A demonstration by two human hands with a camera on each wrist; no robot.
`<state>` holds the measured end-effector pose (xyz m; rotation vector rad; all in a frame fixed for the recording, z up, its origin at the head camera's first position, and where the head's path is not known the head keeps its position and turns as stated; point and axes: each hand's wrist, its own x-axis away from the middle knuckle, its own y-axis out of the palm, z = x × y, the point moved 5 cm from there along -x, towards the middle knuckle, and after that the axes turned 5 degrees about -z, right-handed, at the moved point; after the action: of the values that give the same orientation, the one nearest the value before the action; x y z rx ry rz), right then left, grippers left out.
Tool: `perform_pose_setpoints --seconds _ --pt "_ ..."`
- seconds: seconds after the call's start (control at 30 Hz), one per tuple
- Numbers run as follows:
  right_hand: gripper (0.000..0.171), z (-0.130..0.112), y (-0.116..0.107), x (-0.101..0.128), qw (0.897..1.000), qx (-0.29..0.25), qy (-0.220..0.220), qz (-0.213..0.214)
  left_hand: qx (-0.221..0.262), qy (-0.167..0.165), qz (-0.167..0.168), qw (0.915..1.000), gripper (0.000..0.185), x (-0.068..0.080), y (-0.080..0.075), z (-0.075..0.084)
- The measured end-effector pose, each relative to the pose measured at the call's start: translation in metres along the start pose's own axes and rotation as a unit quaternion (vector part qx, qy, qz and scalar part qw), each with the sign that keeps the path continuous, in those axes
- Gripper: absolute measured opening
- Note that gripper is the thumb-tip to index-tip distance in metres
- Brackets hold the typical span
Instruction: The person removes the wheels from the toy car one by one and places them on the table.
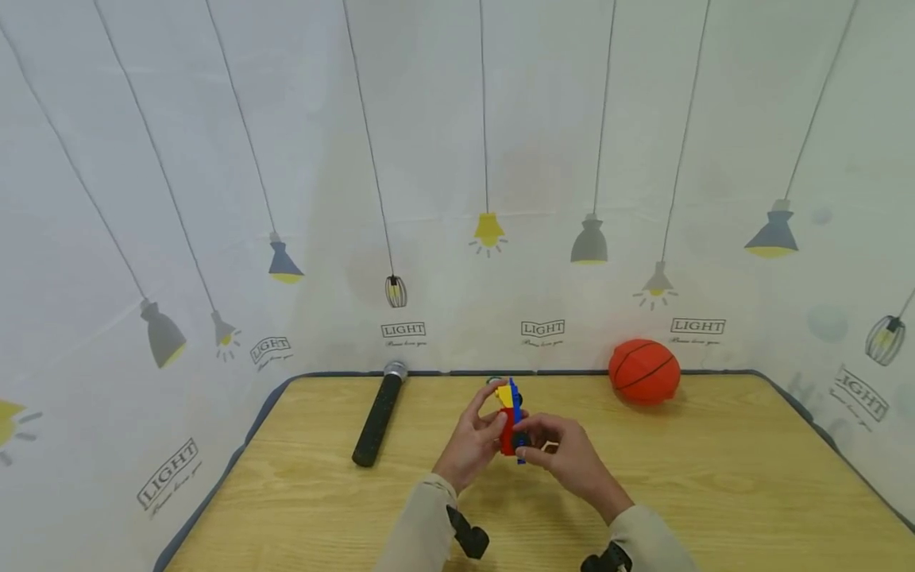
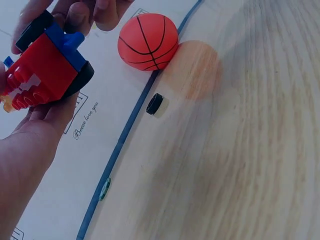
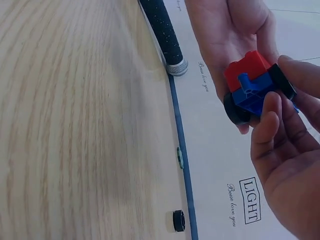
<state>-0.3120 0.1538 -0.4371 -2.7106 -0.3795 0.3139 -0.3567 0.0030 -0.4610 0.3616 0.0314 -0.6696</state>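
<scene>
My left hand (image 1: pixel 468 445) grips a toy block car (image 1: pixel 508 433) above the table, its fingers and thumb around the red bricks. The car has a blue chassis (image 3: pixel 255 90), red blocks and a yellow block (image 1: pixel 504 395) at its upper end in the head view. Thumb and fingers of my right hand (image 1: pixel 572 457) pinch a black wheel (image 3: pixel 282 81) at the side of the chassis. Another black wheel (image 3: pixel 235 110) sits on the opposite side. Whether the pinched wheel is fully seated cannot be told.
A loose black wheel (image 2: pixel 155 103) and a small green round piece (image 2: pixel 104 189) lie near the table's back edge. The black microphone (image 1: pixel 379 417) lies at the left. An orange-red ball with basketball lines (image 1: pixel 644 372) rests at the back right. A printed white curtain (image 1: pixel 443 159) surrounds the table.
</scene>
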Motion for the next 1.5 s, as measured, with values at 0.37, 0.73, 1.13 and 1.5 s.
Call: perform_pose_setpoints --seconds 0.37,0.73,1.13,1.5 --pt "0.025 0.001 0.004 0.001 1.0 0.02 0.007 -0.007 -0.037 -0.003 0.005 0.9993 0.051 0.0 0.005 0.0" --pt "0.022 -0.002 0.004 0.001 0.998 0.062 -0.015 -0.013 -0.081 -0.012 -0.023 0.9964 0.046 -0.003 0.009 -0.001" --pt "0.019 0.0 0.001 0.0 0.998 0.056 -0.003 0.007 -0.136 -0.028 -0.011 0.9903 0.048 -0.007 0.012 -0.003" --pt "0.016 0.0 0.003 0.006 0.994 0.09 -0.066 -0.012 -0.163 -0.026 0.017 0.9861 0.044 0.002 0.008 -0.007"
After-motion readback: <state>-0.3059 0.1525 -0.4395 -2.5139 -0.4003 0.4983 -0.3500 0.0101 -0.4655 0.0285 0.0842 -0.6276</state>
